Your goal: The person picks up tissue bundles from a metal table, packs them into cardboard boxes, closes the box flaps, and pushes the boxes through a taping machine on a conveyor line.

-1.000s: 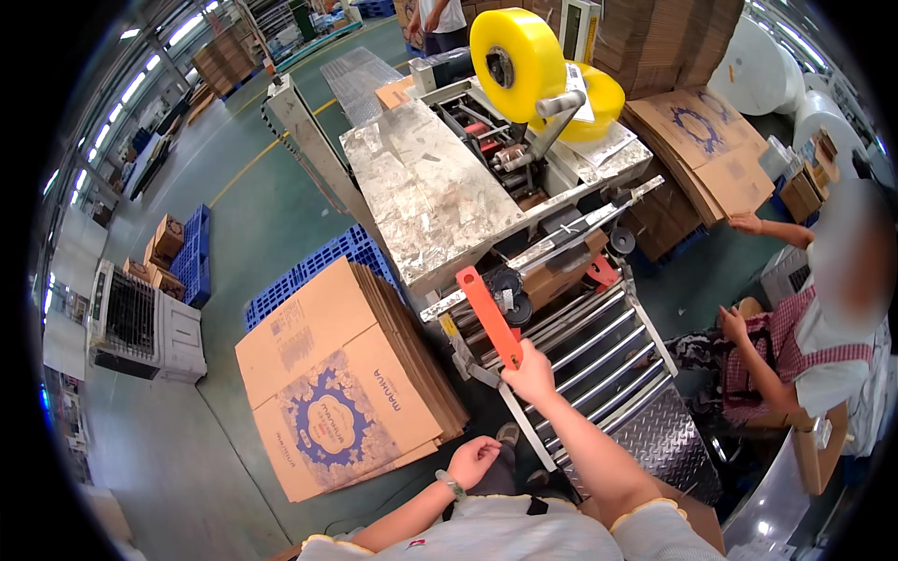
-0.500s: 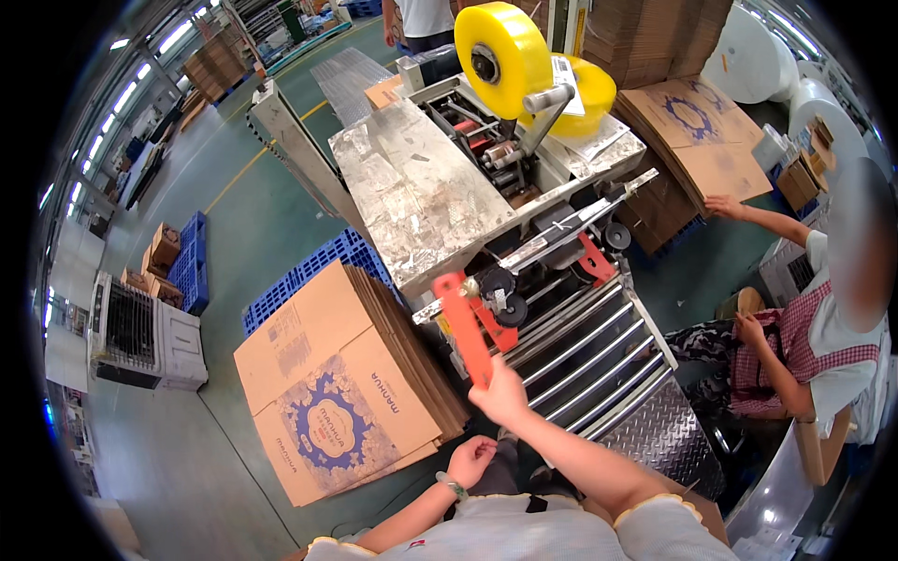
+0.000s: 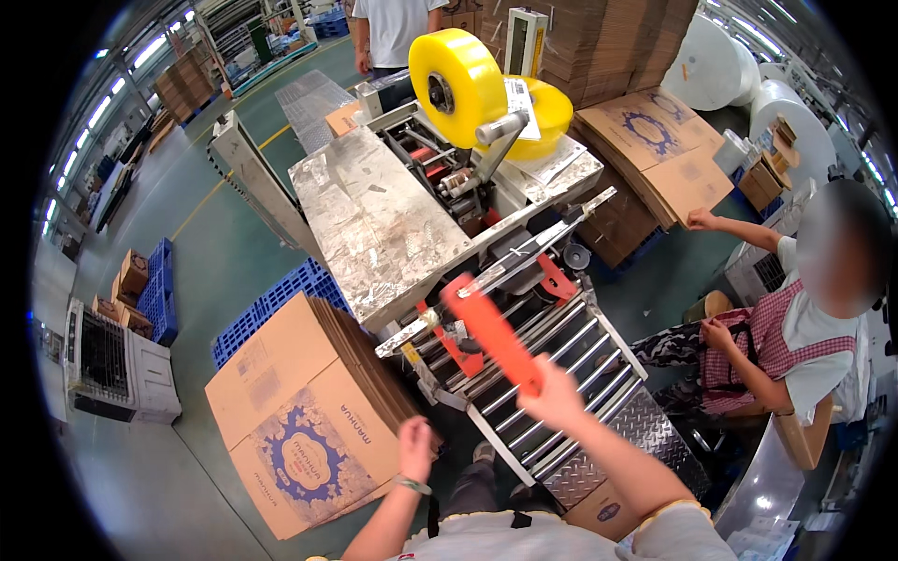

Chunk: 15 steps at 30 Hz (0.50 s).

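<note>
My right hand (image 3: 552, 395) is closed round the lower end of a long, flat red-orange bar (image 3: 491, 333). The bar is smeared by motion and slants up to the left, over the roller conveyor (image 3: 575, 369) of the carton sealing machine (image 3: 383, 224). Whether its far end touches the machine, I cannot tell. My left hand (image 3: 415, 449) is raised by the right edge of a stack of flattened cartons (image 3: 271, 393). Its fingers are loosely bent, with nothing seen in them. Whether it touches the stack is unclear.
Yellow tape rolls (image 3: 458, 89) sit on top of the machine. A blue pallet (image 3: 281, 304) lies under the carton stack. At the right a seated co-worker (image 3: 776, 346) reaches a hand to another carton pile (image 3: 655, 140). A tread plate (image 3: 627, 449) adjoins the rollers.
My right hand has moved right with the red-orange bar, which now lies over the rollers. My left hand has risen and moved left toward the carton stack. The whole view has shifted.
</note>
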Motion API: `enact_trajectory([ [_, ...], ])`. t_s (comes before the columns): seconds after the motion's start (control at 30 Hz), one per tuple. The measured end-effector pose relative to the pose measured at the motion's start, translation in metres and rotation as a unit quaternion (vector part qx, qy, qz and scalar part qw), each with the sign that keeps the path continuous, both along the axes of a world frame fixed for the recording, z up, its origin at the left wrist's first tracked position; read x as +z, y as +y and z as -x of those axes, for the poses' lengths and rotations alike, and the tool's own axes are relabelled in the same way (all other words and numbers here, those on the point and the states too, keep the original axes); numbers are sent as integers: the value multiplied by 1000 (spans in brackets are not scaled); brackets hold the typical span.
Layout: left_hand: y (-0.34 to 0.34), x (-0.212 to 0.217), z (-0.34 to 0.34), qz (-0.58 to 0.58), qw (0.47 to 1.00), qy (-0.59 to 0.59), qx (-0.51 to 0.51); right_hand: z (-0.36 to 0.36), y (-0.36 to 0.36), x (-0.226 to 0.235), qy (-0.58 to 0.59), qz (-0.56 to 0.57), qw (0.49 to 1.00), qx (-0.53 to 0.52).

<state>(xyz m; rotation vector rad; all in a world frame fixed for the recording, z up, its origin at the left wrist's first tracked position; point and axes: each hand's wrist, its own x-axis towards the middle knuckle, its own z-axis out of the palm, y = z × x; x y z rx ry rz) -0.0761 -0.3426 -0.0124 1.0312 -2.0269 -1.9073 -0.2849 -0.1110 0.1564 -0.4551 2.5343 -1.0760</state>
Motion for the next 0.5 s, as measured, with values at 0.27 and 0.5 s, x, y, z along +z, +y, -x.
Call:
enact_trajectory([
  [0.27,-70,48,121,-56,973,161,159,226,112,-25,162,-55,956,-240],
  [0.5,-57,56,140,71,985,99,125,276,128,-71,90,-140,973,-162],
])
